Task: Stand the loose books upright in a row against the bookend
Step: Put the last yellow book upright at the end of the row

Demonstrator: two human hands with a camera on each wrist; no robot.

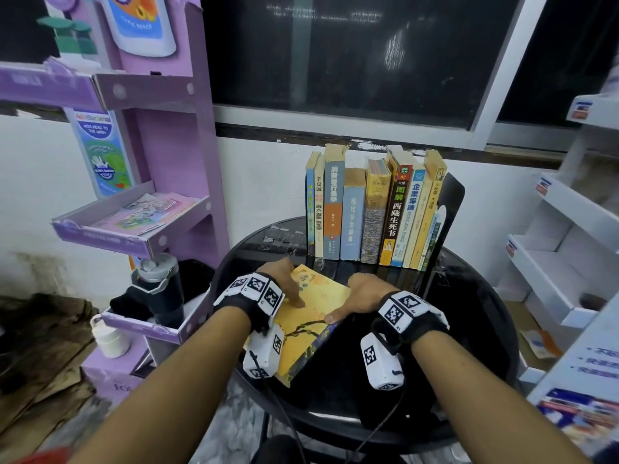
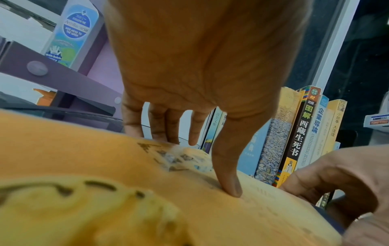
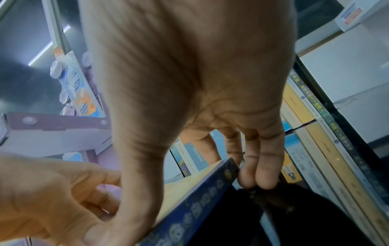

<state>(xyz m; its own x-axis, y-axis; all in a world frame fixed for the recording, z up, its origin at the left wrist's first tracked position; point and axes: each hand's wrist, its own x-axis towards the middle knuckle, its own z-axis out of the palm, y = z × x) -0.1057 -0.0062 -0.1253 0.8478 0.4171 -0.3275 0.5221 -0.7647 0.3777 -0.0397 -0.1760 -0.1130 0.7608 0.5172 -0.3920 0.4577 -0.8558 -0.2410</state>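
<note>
A yellow book (image 1: 311, 316) with a glossy soft cover, a dark branch drawing and a blue patterned spine lay flat on the round black table (image 1: 469, 329), whose shiny top mirrored the spines behind. The left hand (image 1: 284, 283) gripped the book's far left edge, its thumb pressed onto the cover and its fingers curled over the edge. The right hand (image 1: 361, 296) held the spine side, thumb on top and fingers bent down against the spine onto the table. Behind the book, well apart from it, ten books (image 1: 371, 212) stood upright in a row, the right ones leaning against a thin black metal bookend (image 1: 450, 209). A purple cardboard display rack (image 1: 174, 162) stood to the left.
</note>
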